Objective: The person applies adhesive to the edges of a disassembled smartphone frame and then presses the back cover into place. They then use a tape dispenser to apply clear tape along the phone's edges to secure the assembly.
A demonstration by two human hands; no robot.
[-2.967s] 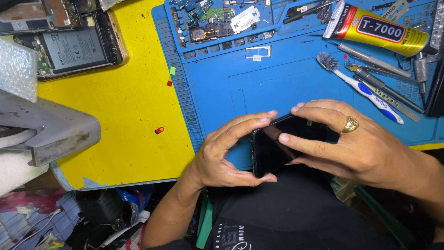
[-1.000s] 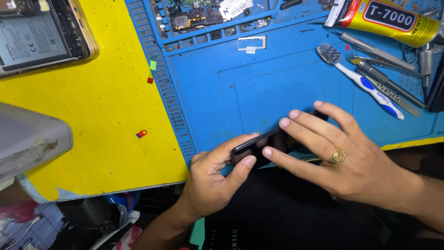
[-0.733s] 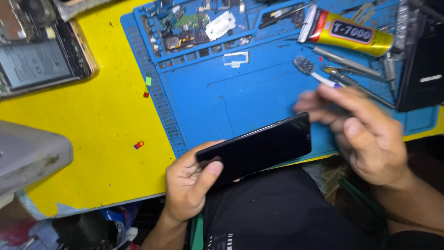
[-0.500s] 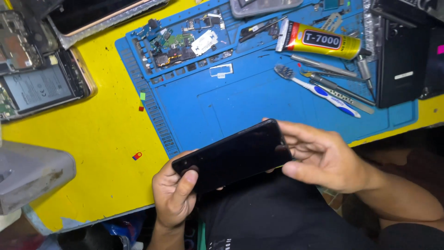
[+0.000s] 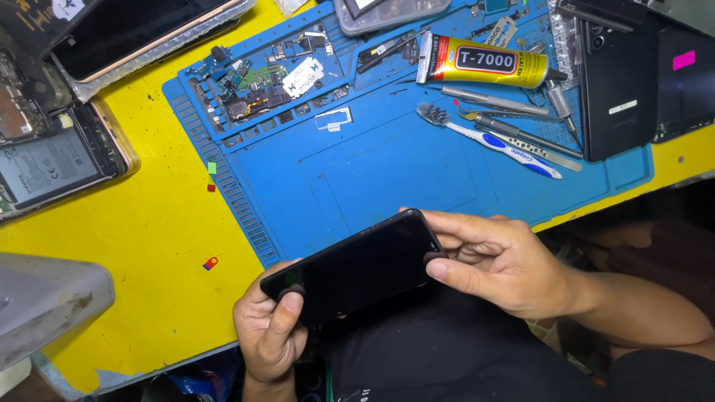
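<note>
Things lying on the yellow work table

A blue mat [image 5: 387, 171] covers part of the yellow table [image 5: 141, 246]. On the mat lie a yellow glue tube [image 5: 484, 61], a white and blue toothbrush [image 5: 488, 140], thin metal tools [image 5: 514, 130] and tiny phone parts [image 5: 261, 78]. A black phone [image 5: 614, 82] rests near the mat's right edge. An opened phone [image 5: 52, 164] sits at the far left, with little coloured bits [image 5: 211, 263] nearby.

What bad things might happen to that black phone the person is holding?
The black phone is gripped only at its two ends, by the left hand and right hand, past the edge of the blue mat and above the lap, so it might slip and fall. Thumbs on the dark glass could smudge it. The glue tube lies close; stray glue could mark the screen.
</note>
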